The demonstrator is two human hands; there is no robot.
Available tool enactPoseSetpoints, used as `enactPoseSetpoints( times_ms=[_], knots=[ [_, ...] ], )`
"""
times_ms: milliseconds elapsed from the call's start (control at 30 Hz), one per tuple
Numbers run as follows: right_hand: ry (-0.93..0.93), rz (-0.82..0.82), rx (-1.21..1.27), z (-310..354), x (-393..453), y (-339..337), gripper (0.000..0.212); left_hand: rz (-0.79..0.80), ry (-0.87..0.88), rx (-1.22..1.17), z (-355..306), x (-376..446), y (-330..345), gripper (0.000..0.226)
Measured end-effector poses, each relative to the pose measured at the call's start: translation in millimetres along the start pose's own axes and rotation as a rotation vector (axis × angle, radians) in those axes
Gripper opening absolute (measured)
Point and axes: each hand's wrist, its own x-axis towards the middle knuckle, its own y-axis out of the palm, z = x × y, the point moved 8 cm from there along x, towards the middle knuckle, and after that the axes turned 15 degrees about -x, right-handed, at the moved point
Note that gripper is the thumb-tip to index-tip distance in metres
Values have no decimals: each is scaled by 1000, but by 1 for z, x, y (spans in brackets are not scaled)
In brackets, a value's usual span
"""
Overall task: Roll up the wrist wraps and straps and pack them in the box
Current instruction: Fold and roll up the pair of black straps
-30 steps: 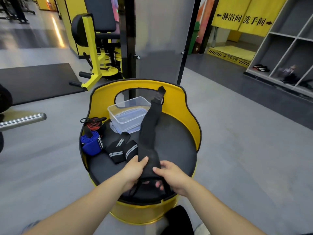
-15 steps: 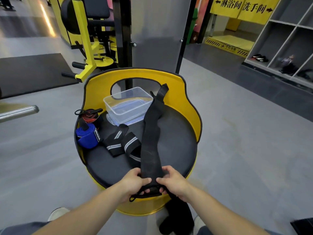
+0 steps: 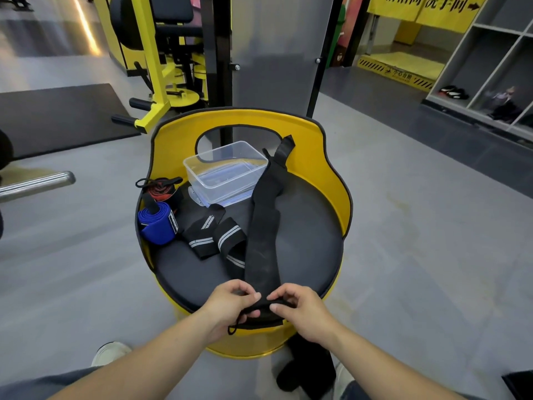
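Gym floor, round padded stool point(image 3: 302, 243), clear box point(image 3: 227, 171) empty, both hands point(image 3: 230, 304) pinching long black wrap point(image 3: 264, 232) end

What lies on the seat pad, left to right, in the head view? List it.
Blue rolled wrap → black wraps with grey stripes → long black wrap, its near end pinched by left hand and right hand.

— Where is the box point(image 3: 227, 171)?
— On the seat point(image 3: 305, 241), at the back, just left of the long wrap's point(image 3: 264, 226) far end.
— And the rolled wrap point(image 3: 158, 223)?
— At the left edge. The two short wraps point(image 3: 215, 235) lie between it and the long wrap, whose near end reaches the front edge.
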Motion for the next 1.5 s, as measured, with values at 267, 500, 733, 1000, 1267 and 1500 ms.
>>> enactPoseSetpoints(
  times_ms=[267, 500, 733, 1000, 1267, 1500],
  knots=[
    [132, 65, 229, -10, 3, 3, 8, 104, -19, 114, 1, 1, 5, 27],
    [165, 65, 377, -12, 4, 1, 10, 63, -90, -22, 0, 3, 6, 13],
    [182, 52, 362, -15, 2, 5, 10, 28, -106, -6, 2, 2, 5, 17],
    [182, 74, 318, -22, 3, 2, 31, 72, 120, 419, -12, -1, 14, 28],
    [126, 47, 243, -16, 2, -3, 8, 86, 162, 412, -15, -4, 15, 6],
    [187, 4, 228, -24, 4, -1, 6, 32, 36, 112, 0, 0, 16, 7]
  ],
)
